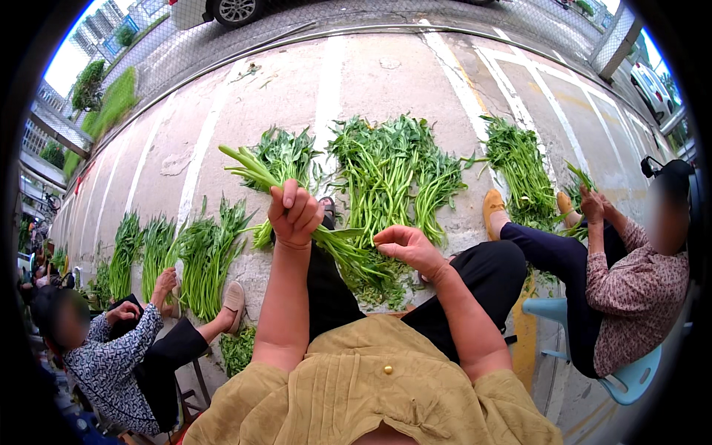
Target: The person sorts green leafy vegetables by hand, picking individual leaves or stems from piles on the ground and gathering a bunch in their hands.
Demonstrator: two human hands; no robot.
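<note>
My left hand [297, 215] is raised in front of me, its fingers wrapped round a bunch of water spinach [252, 167]. Pale cut stems point up and left from the fist, while the leafy end hangs down to the right. Thumb and fingertips of my right hand [411, 251] come together beside those hanging leaves. Whether a leaf or stem is between them is too small to tell. Beyond my hands, a wide heap of water spinach [386, 170] lies on the pavement. Loose leaves [382, 293] are scattered between my feet.
More bundles lie at the left [211, 259] and right [515, 170]. At the left a seated person [119, 371] has a hand on greens. Another person [630, 289], on a blue plastic stool [630, 374] at the right, holds some stems. A wire fence [311, 18] runs along the far side.
</note>
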